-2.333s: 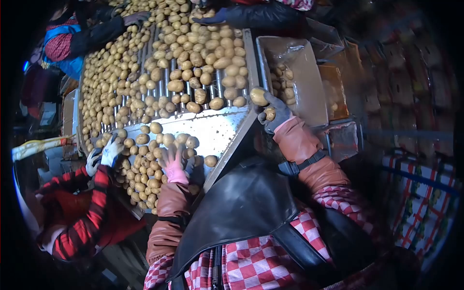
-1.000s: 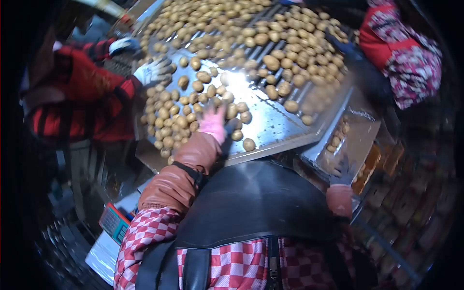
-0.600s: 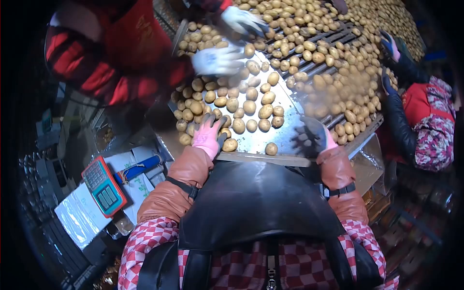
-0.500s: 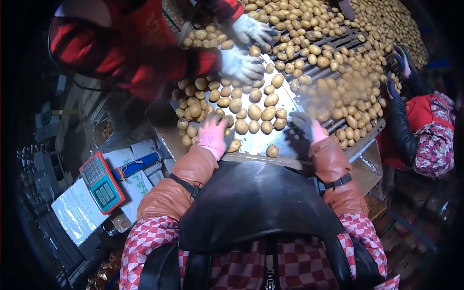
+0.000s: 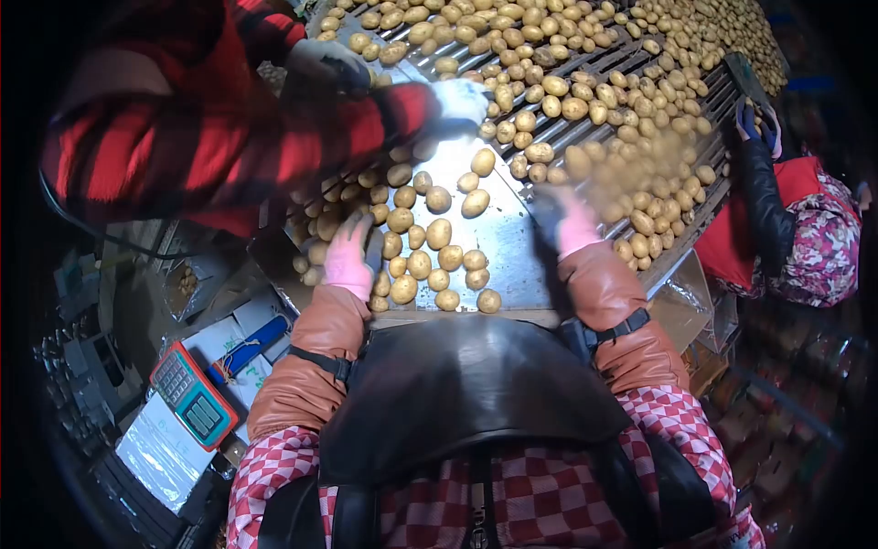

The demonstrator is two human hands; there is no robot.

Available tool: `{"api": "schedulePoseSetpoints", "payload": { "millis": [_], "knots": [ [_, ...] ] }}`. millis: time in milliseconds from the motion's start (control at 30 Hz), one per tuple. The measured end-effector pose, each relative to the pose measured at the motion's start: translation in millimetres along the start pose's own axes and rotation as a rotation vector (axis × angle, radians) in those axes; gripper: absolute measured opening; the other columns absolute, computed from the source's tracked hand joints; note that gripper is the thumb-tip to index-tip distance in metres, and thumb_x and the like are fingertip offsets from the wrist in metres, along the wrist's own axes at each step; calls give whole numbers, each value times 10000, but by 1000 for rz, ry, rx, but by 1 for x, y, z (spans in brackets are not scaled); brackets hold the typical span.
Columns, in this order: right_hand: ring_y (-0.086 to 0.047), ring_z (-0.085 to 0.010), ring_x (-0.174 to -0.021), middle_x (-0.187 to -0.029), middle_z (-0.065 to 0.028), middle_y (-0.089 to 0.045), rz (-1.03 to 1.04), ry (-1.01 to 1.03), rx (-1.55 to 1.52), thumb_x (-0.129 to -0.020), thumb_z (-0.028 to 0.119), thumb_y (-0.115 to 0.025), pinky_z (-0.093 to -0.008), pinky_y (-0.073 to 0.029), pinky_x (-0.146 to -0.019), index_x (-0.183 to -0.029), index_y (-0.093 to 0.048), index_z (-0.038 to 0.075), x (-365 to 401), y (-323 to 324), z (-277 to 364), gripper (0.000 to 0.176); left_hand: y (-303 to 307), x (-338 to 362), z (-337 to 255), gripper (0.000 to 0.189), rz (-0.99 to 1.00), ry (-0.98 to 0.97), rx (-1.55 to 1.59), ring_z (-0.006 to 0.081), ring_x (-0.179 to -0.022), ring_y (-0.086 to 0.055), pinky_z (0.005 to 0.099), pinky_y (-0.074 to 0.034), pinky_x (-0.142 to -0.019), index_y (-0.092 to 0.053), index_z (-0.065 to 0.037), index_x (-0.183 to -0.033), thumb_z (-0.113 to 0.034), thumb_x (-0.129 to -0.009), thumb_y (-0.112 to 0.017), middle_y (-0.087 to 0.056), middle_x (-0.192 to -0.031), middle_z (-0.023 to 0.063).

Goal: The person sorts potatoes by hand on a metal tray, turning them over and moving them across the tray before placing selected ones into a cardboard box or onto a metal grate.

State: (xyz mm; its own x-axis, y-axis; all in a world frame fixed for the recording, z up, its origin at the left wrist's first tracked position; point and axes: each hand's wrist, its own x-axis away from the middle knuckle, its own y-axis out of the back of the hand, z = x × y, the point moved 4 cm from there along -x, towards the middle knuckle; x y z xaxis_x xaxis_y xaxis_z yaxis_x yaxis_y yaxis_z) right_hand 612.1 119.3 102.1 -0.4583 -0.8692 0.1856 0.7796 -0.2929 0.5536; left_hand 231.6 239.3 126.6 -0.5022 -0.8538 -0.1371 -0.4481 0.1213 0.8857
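Note:
My left hand [image 5: 353, 253], in a pink and grey glove, rests beside potatoes [image 5: 402, 220] on the left of the metal tray [image 5: 503, 247]. Its fingers are stretched out and point away from me. My right hand [image 5: 564, 220], gloved the same way, is over the right edge of the tray, close to the slatted rollers; motion blurs its fingers. Loose potatoes lie between my two hands. Beyond them, a co-worker's white-gloved hand [image 5: 460, 102] reaches over the top of the tray.
A co-worker in red and black sleeves [image 5: 302, 151] leans in from the left. Potatoes cover the slatted rollers [image 5: 622, 137] at the back and right. Another person [image 5: 805, 229] stands at the far right. A red scale [image 5: 194, 393] sits on boxes at the lower left.
My left hand has moved left, away from the potatoes it was over. My right hand has shifted slightly. The co-worker's arms reach differently, and the whole view has shifted.

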Motion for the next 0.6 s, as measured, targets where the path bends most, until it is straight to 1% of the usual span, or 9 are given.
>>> {"api": "schedulePoseSetpoints", "payload": {
  "millis": [33,100,167,233,300,333,400,533,600],
  "knots": [
    [-635,-350,-1104,-1134,-201,-684,-79,8,57,-894,161,-685,-385,-472,-1012,-1179,-701,93,-13,9,-30,293,-2,-6,11,433,9,17,37,396,-1169,-583,450,-475,-993,-584,-111,-1325,-268,-925,-636,-591,-1323,196],
    [-527,-395,-1204,-1255,-227,-580,-141,-54,370,-890,215,-685,-433,-419,-1064,-1266,-621,90,-18,29,-46,401,4,-26,17,483,291,387,84,407,-1236,-535,481,-441,-1027,-581,-129,-1345,-372,-930,-619,-571,-1354,195],
    [-319,-458,-1404,-1504,-261,-380,-106,-195,885,-893,327,-678,-506,-314,-1164,-1433,-478,114,-2,47,-23,614,-3,-51,2,536,215,320,-141,412,-1278,-494,503,-417,-1049,-571,-142,-1363,-434,-916,-621,-542,-1389,194],
    [-343,-449,-1407,-1478,-276,-425,-66,6,758,-909,384,-647,-471,-317,-1170,-1422,-511,134,21,15,-15,588,-23,-60,-8,683,331,336,-84,404,-1356,-404,587,-361,-1072,-480,-170,-1440,-522,-877,-642,-427,-1488,182],
    [-664,-374,-980,-1004,-229,-693,44,125,568,-881,280,-707,-424,-517,-919,-1198,-701,116,38,6,30,357,-35,-61,-34,793,389,269,-127,392,-1395,-359,654,-330,-1075,-389,-196,-1509,-566,-859,-654,-334,-1561,164],
    [-677,-351,-958,-997,-212,-704,20,36,496,-898,254,-688,-413,-532,-879,-1220,-691,117,32,19,37,349,-43,-52,-33,803,346,131,-124,383,-1372,-383,694,-332,-1044,-349,-204,-1527,-546,-868,-655,-309,-1579,133],
    [-695,-273,-961,-1029,-159,-729,-117,-2,404,-934,181,-639,-396,-554,-807,-1303,-631,97,-8,39,-9,378,-38,-40,-36,820,456,106,-76,418,-1357,-397,612,-346,-1081,-343,-222,-1540,-452,-845,-711,-351,-1563,114],
    [-548,-378,-1249,-1381,-208,-539,-80,-164,715,-906,236,-631,-444,-460,-1039,-1377,-544,153,-64,57,41,486,-31,-16,-22,777,428,58,-66,427,-1330,-429,533,-369,-1098,-387,-213,-1519,-436,-849,-710,-433,-1504,141],
    [-570,-373,-1219,-1342,-195,-549,-66,-118,753,-883,172,-587,-447,-477,-1014,-1282,-577,130,-83,48,28,401,-32,-16,-22,766,378,51,25,452,-1336,-415,530,-360,-1107,-394,-207,-1514,-428,-851,-709,-450,-1483,173]
  ]
}}
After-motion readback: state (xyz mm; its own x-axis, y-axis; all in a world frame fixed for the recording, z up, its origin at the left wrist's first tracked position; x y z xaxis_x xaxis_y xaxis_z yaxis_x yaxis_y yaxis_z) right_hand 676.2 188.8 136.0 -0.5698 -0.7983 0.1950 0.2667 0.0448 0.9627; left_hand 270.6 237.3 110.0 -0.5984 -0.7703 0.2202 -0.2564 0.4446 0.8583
